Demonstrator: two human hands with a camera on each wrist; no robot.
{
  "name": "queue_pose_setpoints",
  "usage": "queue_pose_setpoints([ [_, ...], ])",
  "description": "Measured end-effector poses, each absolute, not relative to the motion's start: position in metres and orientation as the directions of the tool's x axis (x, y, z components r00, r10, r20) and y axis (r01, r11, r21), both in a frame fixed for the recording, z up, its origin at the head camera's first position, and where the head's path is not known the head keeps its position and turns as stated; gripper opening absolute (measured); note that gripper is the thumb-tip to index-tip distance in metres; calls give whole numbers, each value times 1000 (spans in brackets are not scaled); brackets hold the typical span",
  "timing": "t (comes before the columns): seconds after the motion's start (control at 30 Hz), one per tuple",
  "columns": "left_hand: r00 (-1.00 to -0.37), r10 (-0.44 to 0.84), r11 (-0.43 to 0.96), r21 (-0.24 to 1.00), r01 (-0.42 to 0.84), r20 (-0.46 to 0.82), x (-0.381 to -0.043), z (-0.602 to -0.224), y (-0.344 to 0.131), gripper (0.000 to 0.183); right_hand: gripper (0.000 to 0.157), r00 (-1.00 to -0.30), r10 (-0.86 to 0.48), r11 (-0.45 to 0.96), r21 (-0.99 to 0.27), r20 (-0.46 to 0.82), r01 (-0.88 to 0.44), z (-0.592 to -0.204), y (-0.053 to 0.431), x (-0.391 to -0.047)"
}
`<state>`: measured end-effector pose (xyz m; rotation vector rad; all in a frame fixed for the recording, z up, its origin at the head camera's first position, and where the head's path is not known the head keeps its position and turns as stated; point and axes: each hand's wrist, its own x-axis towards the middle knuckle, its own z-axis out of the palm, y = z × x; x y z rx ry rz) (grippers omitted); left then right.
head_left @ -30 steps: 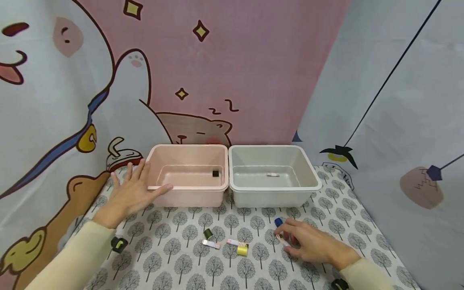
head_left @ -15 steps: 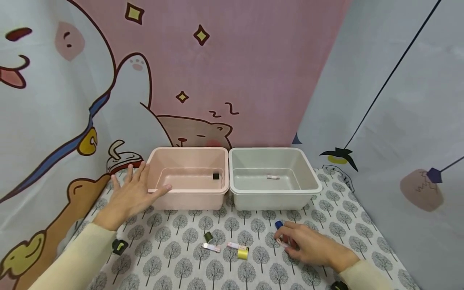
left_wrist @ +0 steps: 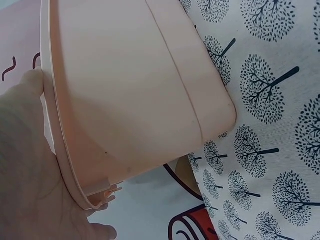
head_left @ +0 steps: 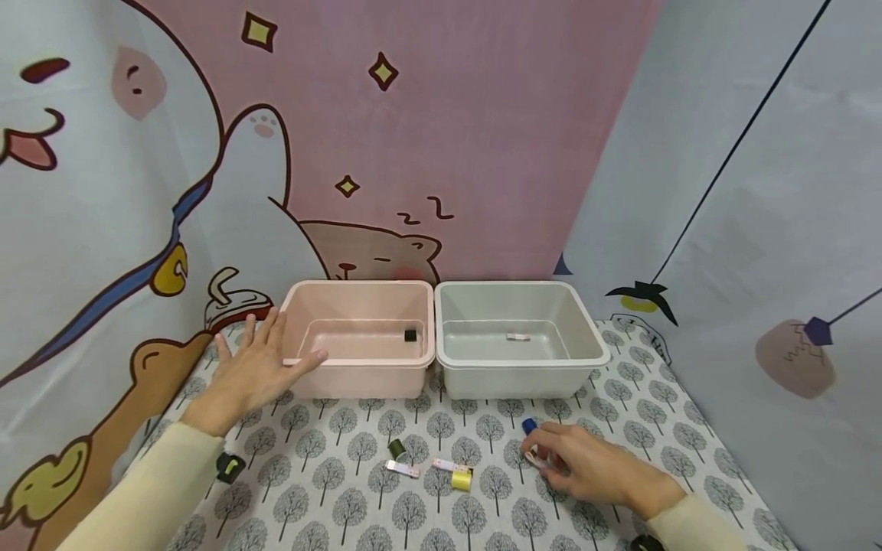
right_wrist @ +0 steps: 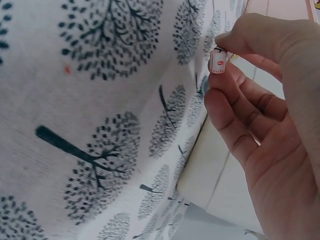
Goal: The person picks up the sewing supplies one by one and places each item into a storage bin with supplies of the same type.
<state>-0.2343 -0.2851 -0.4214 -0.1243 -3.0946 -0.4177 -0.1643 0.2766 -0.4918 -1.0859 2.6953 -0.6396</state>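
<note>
Tape [right_wrist: 218, 61] sits pinched between thumb and fingertips of the right hand [head_left: 592, 463], just above the tree-print cloth [head_left: 324, 440], in front of the grey bin [head_left: 517, 380]. Red marks and a numeral on it show only in the right wrist view; from the head, the fingers cover most of it. A blue piece [head_left: 529, 426] pokes out by those fingertips, contact impossible to tell. The left hand [head_left: 255, 375], fingers straight and spread, rests at the pink bin [head_left: 365, 380]; its own wrist view shows the palm along the rim. A black piece [head_left: 410, 335] lies inside the pink bin, a white strip [head_left: 518, 337] inside the grey. Green [head_left: 396, 448] and yellow pieces [head_left: 462, 480] lie beside two more strips [head_left: 403, 468] between the hands.
</note>
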Motion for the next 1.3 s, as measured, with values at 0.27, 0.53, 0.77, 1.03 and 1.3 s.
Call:
queue_pose_setpoints([
  [0.27, -997, 75, 960, 268, 79, 25, -235, -424, -285, 132, 44, -718, -696, 644, -416, 32, -642, -482, 275, -163],
  [0.53, -997, 79, 959, 272, 81, 20, -236, -423, -284, 131, 49, -697, -710, 623, -371, 102, -689, -466, 270, -165],
  [0.77, -997, 77, 959, 271, 78, 15, -234, -420, -284, 132, 48, -659, -732, 598, -301, 171, -742, -454, 264, -171],
  [1.03, -997, 81, 962, 260, 83, 21, -234, -419, -284, 132, 50, -630, -746, 575, -269, 215, -773, -442, 259, -177],
  [1.3, -996, 83, 965, 247, 84, 15, -235, -418, -284, 133, 49, -565, -774, 519, -225, 285, -825, -430, 254, -186],
])
